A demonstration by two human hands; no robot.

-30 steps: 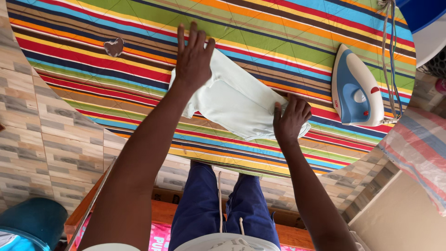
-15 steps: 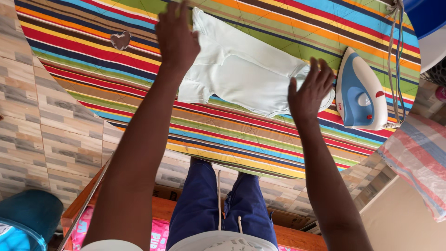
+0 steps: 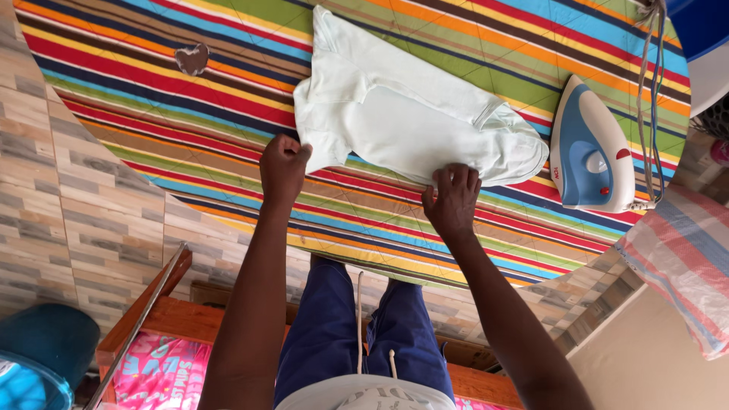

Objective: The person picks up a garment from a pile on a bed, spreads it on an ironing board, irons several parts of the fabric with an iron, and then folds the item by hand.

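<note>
Hands have dropped back from the garment's far part to its near edge, left hand (image 3: pixel 282 168) pinching a corner, right hand (image 3: pixel 452 199) gripping the hem of the pale garment (image 3: pixel 402 125), spread flatter on the striped worktop (image 3: pixel 190 114).

Pale mint garment (image 3: pixel 410 121) lies flat, slightly rumpled, its near edge pinched by left hand (image 3: pixel 283 168) and right hand (image 3: pixel 452 199).
</note>
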